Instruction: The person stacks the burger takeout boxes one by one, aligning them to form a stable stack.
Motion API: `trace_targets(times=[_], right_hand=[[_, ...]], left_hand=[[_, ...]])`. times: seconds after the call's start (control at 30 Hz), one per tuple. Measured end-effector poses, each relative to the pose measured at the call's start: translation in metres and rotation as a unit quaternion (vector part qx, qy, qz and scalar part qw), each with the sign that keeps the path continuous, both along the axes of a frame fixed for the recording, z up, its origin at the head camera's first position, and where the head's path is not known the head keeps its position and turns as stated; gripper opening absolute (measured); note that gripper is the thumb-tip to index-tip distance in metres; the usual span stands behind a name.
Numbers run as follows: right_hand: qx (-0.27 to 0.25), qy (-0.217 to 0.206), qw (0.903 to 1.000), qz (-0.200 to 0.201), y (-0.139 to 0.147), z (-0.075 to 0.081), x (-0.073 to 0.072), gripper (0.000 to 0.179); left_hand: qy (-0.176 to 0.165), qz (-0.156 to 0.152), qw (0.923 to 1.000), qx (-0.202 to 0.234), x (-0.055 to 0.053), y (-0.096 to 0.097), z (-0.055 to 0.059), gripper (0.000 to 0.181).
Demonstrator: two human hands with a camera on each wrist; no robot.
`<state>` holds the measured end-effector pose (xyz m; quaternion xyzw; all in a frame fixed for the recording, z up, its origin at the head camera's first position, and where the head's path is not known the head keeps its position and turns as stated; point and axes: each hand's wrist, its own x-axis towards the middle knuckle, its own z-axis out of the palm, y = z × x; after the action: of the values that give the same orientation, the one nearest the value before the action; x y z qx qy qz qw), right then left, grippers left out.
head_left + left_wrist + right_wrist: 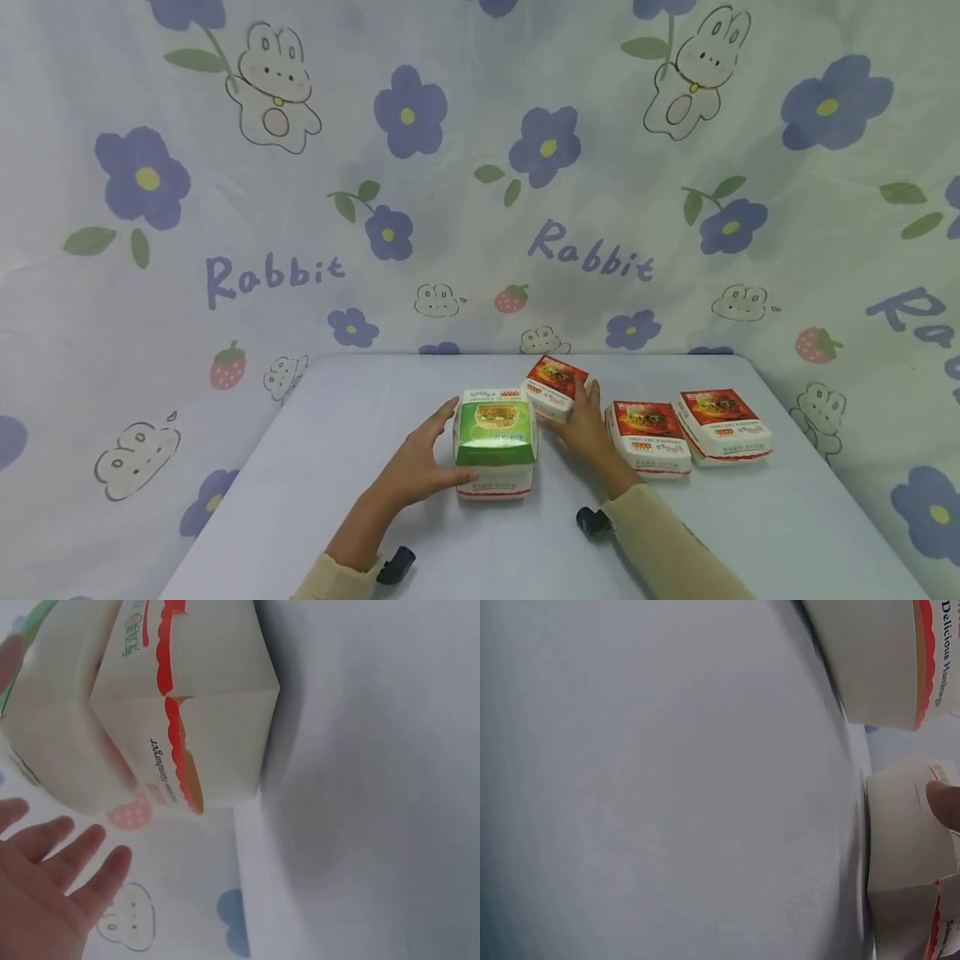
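The left hand has its fingers spread, reaching along the left side of a green-topped box, with the thumb across the near left corner; whether the thumb presses on the cardboard, I cannot tell. In the left wrist view a gap shows between the other fingertips and that box. The green-topped box sits to the right of these fingers, on top of a white box with a red scalloped trim, and the two make a short stack between the two hands. The right hand pinches a smaller-looking red-topped box: its thumb lies against the left face, and its fingers bend over the right side. That box is turned at an angle, just beside the stack's far right corner, forward of the thumb and well apart from the left fingers. To the right of the right fingers lie a middle box and, just beyond it, a far-right box, both with red printed tops, flat on the white table. Behind all the fingertips hangs a pale cloth patterned with rabbits and purple flowers. Behind the fingers, beige sleeves cover the forearms.
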<state>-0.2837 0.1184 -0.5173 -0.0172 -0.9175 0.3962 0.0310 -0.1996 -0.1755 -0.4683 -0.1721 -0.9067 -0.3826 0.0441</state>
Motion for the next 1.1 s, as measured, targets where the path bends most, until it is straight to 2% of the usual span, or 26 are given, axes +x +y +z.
trace_targets(times=[0.13,0.3,0.5,0.87,1.0,1.1], right_hand=[[-0.017,-0.015,0.9997,0.002,0.000,-0.002,-0.001,0.115],[-0.015,0.001,0.9998,0.015,-0.001,-0.005,0.001,0.107],[-0.011,0.000,0.9997,0.024,-0.001,-0.009,0.005,0.102],[-0.032,0.022,0.9991,0.020,-0.002,0.001,-0.001,0.098],[-0.039,0.027,0.9988,0.015,-0.002,0.002,0.000,0.097],[-0.025,0.035,0.9990,0.014,-0.001,0.003,0.002,0.097]], left_hand=[[0.005,-0.002,1.0000,0.001,0.001,0.001,0.002,0.116],[0.009,-0.002,0.9999,0.005,0.001,0.003,0.002,0.116],[-0.004,0.003,1.0000,0.000,0.004,0.004,-0.001,0.116],[0.020,-0.005,0.9998,-0.001,-0.003,0.004,0.004,0.113],[0.015,-0.005,0.9998,0.009,-0.002,0.005,0.003,0.113],[0.016,-0.009,0.9997,0.014,-0.001,0.006,0.003,0.113]])
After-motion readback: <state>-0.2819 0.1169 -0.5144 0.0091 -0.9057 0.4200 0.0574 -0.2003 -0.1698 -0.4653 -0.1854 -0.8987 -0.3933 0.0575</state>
